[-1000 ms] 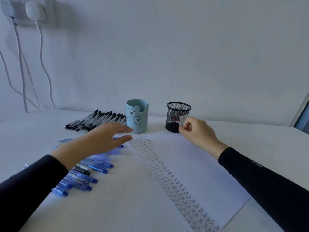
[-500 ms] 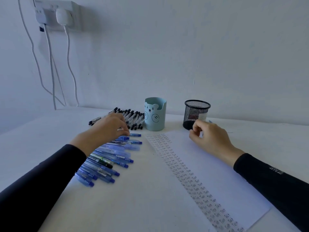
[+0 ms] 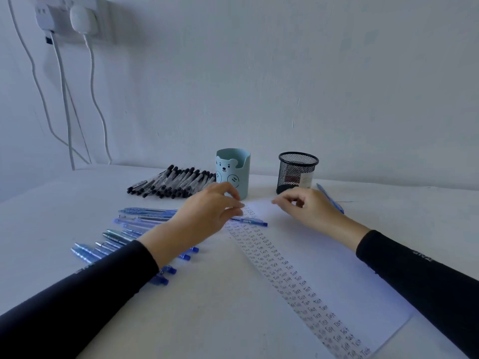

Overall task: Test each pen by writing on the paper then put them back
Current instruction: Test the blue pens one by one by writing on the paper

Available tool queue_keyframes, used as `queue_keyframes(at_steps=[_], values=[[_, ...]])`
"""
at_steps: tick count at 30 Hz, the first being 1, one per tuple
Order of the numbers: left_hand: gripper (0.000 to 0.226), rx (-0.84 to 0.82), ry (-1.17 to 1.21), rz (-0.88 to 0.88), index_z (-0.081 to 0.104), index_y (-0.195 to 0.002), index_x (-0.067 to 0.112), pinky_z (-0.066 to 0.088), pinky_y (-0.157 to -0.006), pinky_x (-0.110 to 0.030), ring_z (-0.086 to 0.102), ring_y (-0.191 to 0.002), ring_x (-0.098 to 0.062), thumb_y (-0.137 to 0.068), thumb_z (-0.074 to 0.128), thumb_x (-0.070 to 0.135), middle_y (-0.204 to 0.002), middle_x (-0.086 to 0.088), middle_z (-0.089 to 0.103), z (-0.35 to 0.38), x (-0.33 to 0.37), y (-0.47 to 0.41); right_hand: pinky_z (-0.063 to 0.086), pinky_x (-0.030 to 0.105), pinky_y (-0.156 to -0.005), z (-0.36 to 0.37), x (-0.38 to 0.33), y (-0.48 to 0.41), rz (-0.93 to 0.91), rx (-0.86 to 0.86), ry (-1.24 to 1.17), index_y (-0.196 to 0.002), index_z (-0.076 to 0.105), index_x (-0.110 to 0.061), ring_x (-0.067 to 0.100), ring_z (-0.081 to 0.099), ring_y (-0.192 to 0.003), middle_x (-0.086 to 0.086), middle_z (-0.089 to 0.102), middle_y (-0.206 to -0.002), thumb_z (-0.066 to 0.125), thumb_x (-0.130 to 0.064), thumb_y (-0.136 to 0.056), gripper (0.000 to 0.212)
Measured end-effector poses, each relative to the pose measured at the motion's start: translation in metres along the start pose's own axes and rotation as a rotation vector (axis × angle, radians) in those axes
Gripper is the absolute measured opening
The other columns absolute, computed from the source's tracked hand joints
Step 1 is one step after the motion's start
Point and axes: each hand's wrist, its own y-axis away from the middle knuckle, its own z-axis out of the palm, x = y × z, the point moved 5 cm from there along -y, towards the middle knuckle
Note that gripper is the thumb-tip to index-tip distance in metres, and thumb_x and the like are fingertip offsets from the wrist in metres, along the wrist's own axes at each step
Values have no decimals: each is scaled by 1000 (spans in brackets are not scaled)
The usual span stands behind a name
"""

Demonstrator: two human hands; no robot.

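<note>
L hand (image 3: 207,216), shifted from pen row (image 3: 145,216), is pinching blue pen (image 3: 252,223) over paper (image 3: 324,268) — R hand (image 3: 311,208) idling half-curled, empty, by mesh cup (image 3: 298,169).

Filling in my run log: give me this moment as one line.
left hand: grips blue pen over paper | right hand: empty, fingers loosely curled, near pen tip | stage: pen not yet writing

Dim, bluish, even light; soft shadows, wide-angle bending at edges, slight softness.
</note>
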Motion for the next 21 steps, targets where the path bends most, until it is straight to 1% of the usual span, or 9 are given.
queue_keyframes(at_steps=[2,5,7,9,12,15,18,20,21], values=[[23,54,38,-26,73,-110,19,55,-78,-41,53,-90,-7,-91,64,29,-114,4,62,-9,-17,1,34,16,-63,8,-11,1,-33,-83,-54,-99,77,-27,-8,50,-65,-14,61,-88,65,-42,-89,21],[22,82,15,-105,73,-109,17,53,-80,-41,52,-78,-9,-91,65,25,-111,2,62,-23,-43,4,33,16,-69,26,-21,5,-33,-213,101,-110,73,-35,-12,48,-82,-16,55,-98,68,-63,-75,45],[21,83,-16,-166,72,-109,18,52,-81,-42,54,-75,-12,-91,64,25,-109,4,60,-30,-56,7,36,18,-77,32,-23,5,-76,-231,175,-106,75,-34,-4,48,-95,-17,54,-100,72,-59,-76,39],[21,80,-42,-218,71,-109,20,52,-79,-40,57,-74,-13,-92,62,28,-109,6,57,-36,-63,9,40,22,-78,25,-22,2,-78,-176,118,-95,78,-27,7,52,-92,-12,59,-100,75,-45,-81,23],[20,80,-29,-251,70,-109,21,52,-78,-37,59,-76,-14,-94,60,29,-106,6,56,-37,-65,9,50,28,-78,3,-19,-3,144,-93,-405,-91,71,-16,13,60,-86,3,69,-99,72,-33,-84,18],[24,12,31,-144,71,-109,22,52,-83,-35,59,-82,-9,-93,57,34,-103,7,59,-26,-50,9,56,36,-88,-13,-24,-8,287,-49,-972,-97,60,-10,23,68,-94,8,72,-101,59,-19,-92,9],[52,-169,100,-104,67,-116,31,45,-94,-26,56,-101,-1,-86,43,65,-113,17,58,-8,-33,13,51,44,-94,-18,-28,-9,330,-85,-1192,-101,56,-21,25,70,-92,8,72,-101,59,-31,-90,15],[62,-261,101,-97,62,-123,36,40,-101,-24,51,-113,2,-81,38,75,-124,20,55,1,-26,15,52,43,-82,-12,-29,-7,371,-144,-1220,-108,60,-31,20,62,-70,1,61,-81,55,-43,-94,19],[64,-306,95,-101,59,-126,39,37,-104,-24,48,-119,3,-79,39,78,-130,22,53,5,-23,16,47,38,-71,-8,-29,-5,402,-179,-1211,-112,62,-35,17,49,-61,-1,50,-73,51,-51,-95,26]])
